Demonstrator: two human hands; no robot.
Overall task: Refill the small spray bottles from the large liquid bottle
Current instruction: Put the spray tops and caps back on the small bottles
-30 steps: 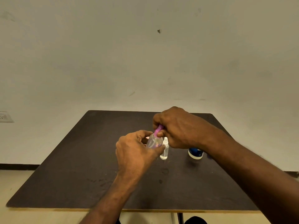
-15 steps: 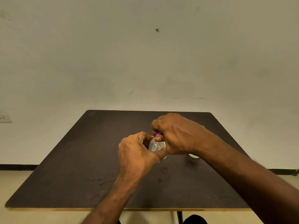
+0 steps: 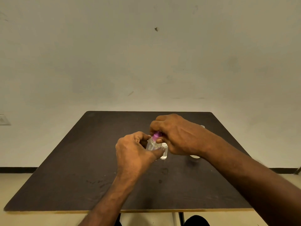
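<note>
Dark brown square table [image 3: 68, 168], pale edge band along the near side, a few faint smudges and ring marks near the middle. Behind it a plain, scuffed off-white wall [image 3: 146, 62] with a dark skirting strip at floor level. Far left on the wall, one pale switch or socket plate [image 3: 4, 119].

Count, left to right: two hands, two small bottles plainly seen, one pink cap, one round base mostly hidden.

Left hand [image 3: 135, 152]: fingers and thumb curled round the clear body of a small spray bottle [image 3: 152, 145], held tilted just above the table centre.

Pink cap [image 3: 156, 135] sits at the top of that bottle, pinched by the fingertips of the right hand [image 3: 177, 136], which is closed tightly over it.

Second small clear bottle [image 3: 164, 152], white top, stands upright on the table just beside the held one, partly behind the left thumb.

Right of it, under the right wrist, a pale round base [image 3: 194, 156] shows on the table; cannot tell what it belongs to.
</note>
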